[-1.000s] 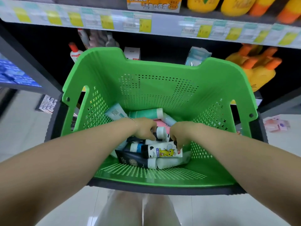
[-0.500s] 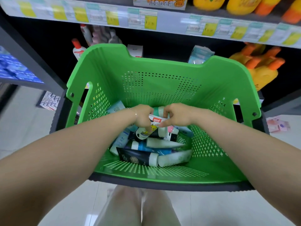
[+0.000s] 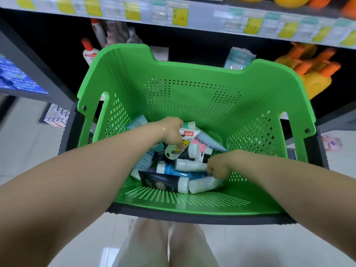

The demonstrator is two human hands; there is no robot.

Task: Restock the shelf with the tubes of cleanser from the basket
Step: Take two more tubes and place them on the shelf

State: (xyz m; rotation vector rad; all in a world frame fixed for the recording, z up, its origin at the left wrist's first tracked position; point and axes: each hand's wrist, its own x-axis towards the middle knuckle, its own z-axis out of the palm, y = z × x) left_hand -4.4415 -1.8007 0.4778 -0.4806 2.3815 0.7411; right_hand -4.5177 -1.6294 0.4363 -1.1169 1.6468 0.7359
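Observation:
A green plastic basket point(image 3: 192, 74) stands in front of me with several cleanser tubes heaped at its bottom. My left hand point(image 3: 172, 132) is closed around a white tube with a cartoon print and a red label point(image 3: 182, 143), held tilted above the heap. My right hand point(image 3: 217, 166) is low at the right of the heap, fingers curled onto a white tube point(image 3: 190, 165). In front lie a black tube point(image 3: 163, 183) and a pale white tube point(image 3: 206, 184). The dark shelf point(image 3: 192, 49) lies behind the basket.
On the shelf stand a white bottle with a red cap point(image 3: 89, 52), a small white box point(image 3: 159, 53), a pale blue pack point(image 3: 238, 58) and yellow bottles with orange caps point(image 3: 312, 74). A price-label rail point(image 3: 173, 16) runs above. Tiled floor point(image 3: 28, 141) surrounds the basket.
Both hands lifted the cartoon tube out of the heap. My left hand now holds it alone, and my right hand has dropped back to the lower right of the heap.

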